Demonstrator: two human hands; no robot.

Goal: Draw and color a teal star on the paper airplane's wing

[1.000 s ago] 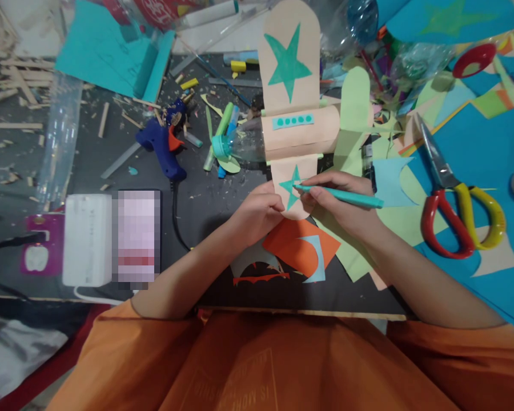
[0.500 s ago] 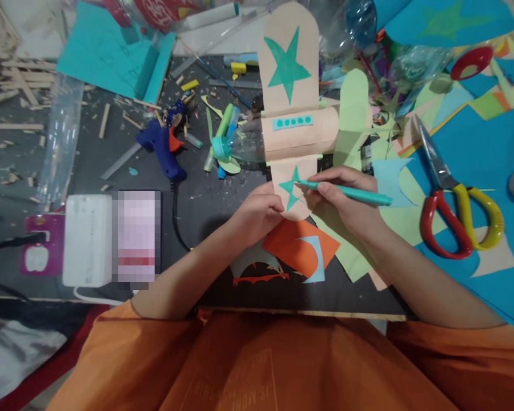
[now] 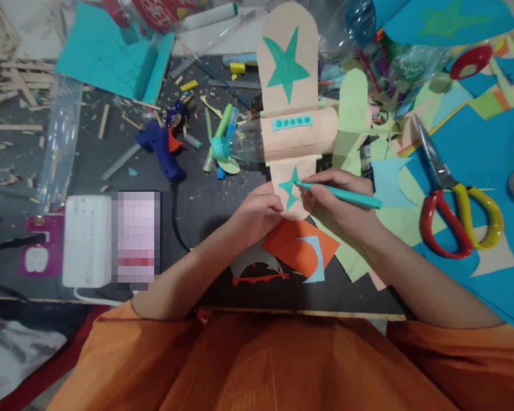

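Observation:
A toy plane [image 3: 300, 140] made from a plastic bottle wrapped in peach paper lies with its teal cap [image 3: 221, 147] to the left. Its far wing [image 3: 278, 94] bears a filled green star [image 3: 288, 65]. On the near wing [image 3: 302, 208] is a second star, partly coloured, with a pale patch inside. My left hand [image 3: 259, 211] pinches that near wing's left edge. In my right hand [image 3: 346, 197] is a teal marker [image 3: 346, 197], its tip at the near star. Light green paper [image 3: 353, 100] forms the tail at the right.
Red-and-yellow scissors [image 3: 448, 194] lie at the right on blue sheets. A blue glue gun [image 3: 160, 148] with its cord, a white box [image 3: 88, 240] and a phone [image 3: 139, 237] are at the left. Orange paper scraps [image 3: 282, 240] lie below the near wing.
The marker's back end has swung slightly left and down, with its tip still at the near star. My right hand shifted a little; my left hand stays on the wing.

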